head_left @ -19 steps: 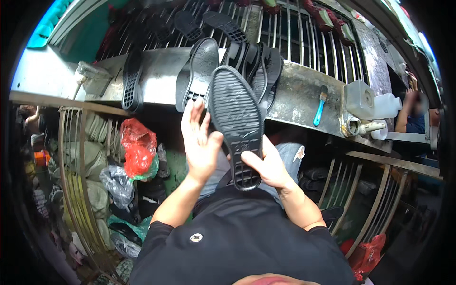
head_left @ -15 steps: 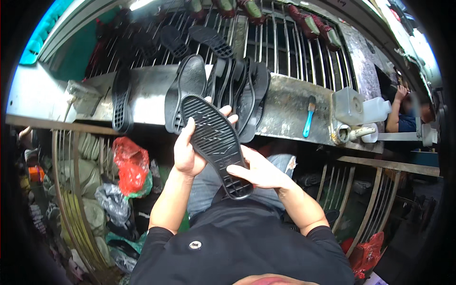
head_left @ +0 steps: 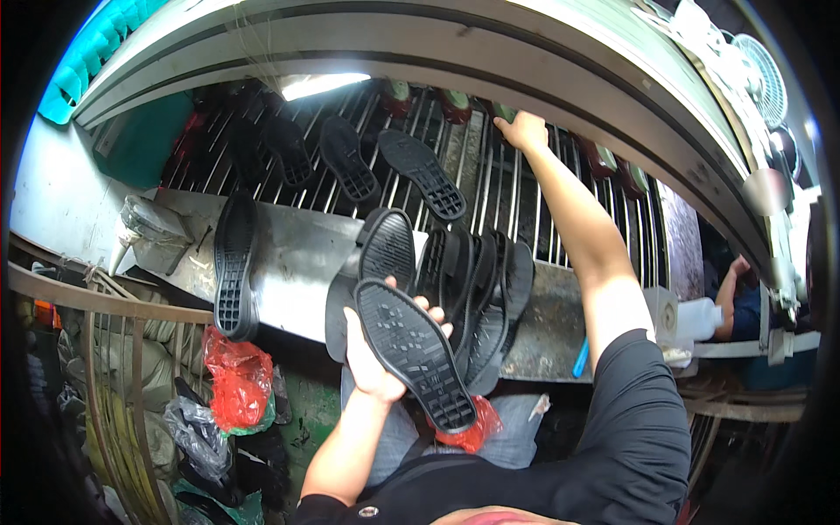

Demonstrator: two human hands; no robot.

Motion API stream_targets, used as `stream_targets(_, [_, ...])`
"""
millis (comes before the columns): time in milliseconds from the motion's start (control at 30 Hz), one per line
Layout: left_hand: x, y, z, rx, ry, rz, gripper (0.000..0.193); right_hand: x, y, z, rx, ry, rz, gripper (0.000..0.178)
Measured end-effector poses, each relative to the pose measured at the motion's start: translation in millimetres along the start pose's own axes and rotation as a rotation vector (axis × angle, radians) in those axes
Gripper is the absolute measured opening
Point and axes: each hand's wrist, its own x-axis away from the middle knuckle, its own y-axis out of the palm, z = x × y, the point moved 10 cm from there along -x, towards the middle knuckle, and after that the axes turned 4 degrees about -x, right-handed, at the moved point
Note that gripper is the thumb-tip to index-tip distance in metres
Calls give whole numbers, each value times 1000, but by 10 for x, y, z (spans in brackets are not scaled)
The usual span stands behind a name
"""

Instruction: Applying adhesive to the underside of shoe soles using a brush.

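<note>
My left hand [head_left: 374,366] holds a black shoe sole [head_left: 418,354], tread side up, with the thumb on one edge and fingertips round the other. At the far side of the rack, my right hand [head_left: 526,133] is closed on the end of a dark red shoe [head_left: 503,112] with a green inside; part of its grip is hidden. Just beyond the left hand, another black sole [head_left: 388,249] leans at the ledge. Right of it, several soles [head_left: 477,293] stand in a row on edge.
More black soles [head_left: 348,159] lie on the metal bar rack [head_left: 560,236]. Other dark red shoes [head_left: 599,157] sit under the overhead beam [head_left: 420,52]. A blue-handled brush [head_left: 581,359] and a plastic container [head_left: 697,318] are at the right. Red plastic bag [head_left: 236,376] hangs at left.
My right hand has left the sole and reached far forward to a shoe on the rack. The left hand keeps the sole, now lower in view. The view has shifted.
</note>
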Motion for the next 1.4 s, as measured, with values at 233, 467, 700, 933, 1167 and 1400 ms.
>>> stream_targets(233, [-19,-24,-31,3,-14,-25,78,-408,187,-88,72,-106,205,83])
stream_targets(467, [29,-28,-34,6,-33,-14,74,425,63,829,-994,241,-56,77])
stream_targets(700, [185,398,81,130,5,-148,68,3677,-1493,357,-1329,196,-160,56])
stream_targets(933, [637,663,287,-67,113,-208,58,5641,-1463,281,-1629,184,-286,108])
stream_targets(1167, [1026,883,153,-183,143,-243,66,6259,-1488,12,-1489,146,-259,95])
stream_targets(1400, [1419,957,-160,-793,319,-179,86,6404,-1739,-492,-1083,-177,-84,94])
